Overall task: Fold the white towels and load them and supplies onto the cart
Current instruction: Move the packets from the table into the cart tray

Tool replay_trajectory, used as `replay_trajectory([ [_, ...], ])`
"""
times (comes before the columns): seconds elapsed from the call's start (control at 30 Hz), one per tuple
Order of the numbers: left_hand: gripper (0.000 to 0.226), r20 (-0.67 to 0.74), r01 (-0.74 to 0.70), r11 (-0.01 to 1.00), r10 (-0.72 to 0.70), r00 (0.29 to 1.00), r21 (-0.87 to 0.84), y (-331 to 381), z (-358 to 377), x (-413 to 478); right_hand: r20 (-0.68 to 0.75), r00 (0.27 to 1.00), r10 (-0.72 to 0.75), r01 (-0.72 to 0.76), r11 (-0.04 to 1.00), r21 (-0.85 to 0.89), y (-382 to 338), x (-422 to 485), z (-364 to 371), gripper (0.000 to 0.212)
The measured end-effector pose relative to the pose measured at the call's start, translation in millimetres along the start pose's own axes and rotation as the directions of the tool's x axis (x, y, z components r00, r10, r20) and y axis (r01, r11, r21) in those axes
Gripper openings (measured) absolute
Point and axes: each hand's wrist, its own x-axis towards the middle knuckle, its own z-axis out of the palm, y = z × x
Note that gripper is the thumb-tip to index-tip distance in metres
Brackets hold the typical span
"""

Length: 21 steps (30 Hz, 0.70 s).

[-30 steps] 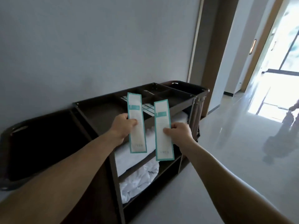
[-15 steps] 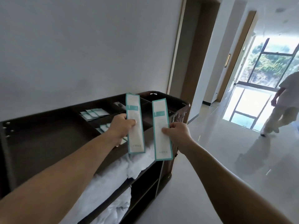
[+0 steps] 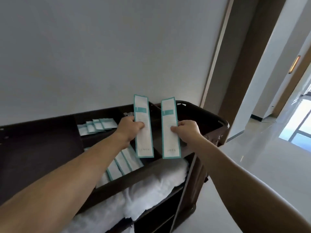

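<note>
My left hand (image 3: 128, 130) pinches a long white packet with a teal border (image 3: 143, 145), held upright over the dark brown cart (image 3: 217, 121). My right hand (image 3: 186, 132) pinches a second identical packet (image 3: 170, 115) beside it. Both packets hang above the compartments of the cart's top tray. Several similar long packets (image 3: 122, 163) lie in the near compartment below my left hand. Small teal-edged sachets (image 3: 97, 126) lie in a compartment at the back. White towels (image 3: 151, 187) fill the shelf under the top tray.
The cart stands against a grey wall (image 3: 101, 56). A brown door frame (image 3: 244, 64) is behind its right end. Glossy pale floor (image 3: 252, 165) stretches to the right along a corridor toward a bright window.
The view has swung closer over the cart's top tray. Both hands still hold their packets upright, now lower over the compartments. The person walking in the corridor is out of view.
</note>
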Motion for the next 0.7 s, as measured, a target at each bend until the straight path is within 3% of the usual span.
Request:
replay_trajectory([
  [0.17, 0.009, -0.171, 0.061, 0.997, -0.053, 0.984, 0.044, -4.1, 23.6, 14.9, 0.177, 0.982, -0.059, 0.052, 0.998, 0.046, 9.8, 63.8, 2.1, 0.010],
  [0.33, 0.023, -0.357, 0.118, 0.992, -0.097, 0.929, 0.038, -4.3, 30.4, 16.2, 0.352, 0.931, -0.096, 0.131, 0.988, -0.078, 21.6, 98.9, 25.2, 0.015],
  [0.57, 0.015, -0.499, 0.177, 0.983, -0.134, 0.856, 0.040, -12.2, 23.4, 4.4, 0.603, 0.796, 0.047, 0.201, 0.920, -0.337, 42.6, 110.7, 65.4, 0.025],
  [0.7, 0.019, -0.519, 0.138, 0.990, -0.096, 0.849, 0.042, -8.4, 18.5, 4.3, 0.657, 0.744, 0.124, 0.265, 0.847, -0.461, 48.1, 107.3, 76.0, 0.030],
])
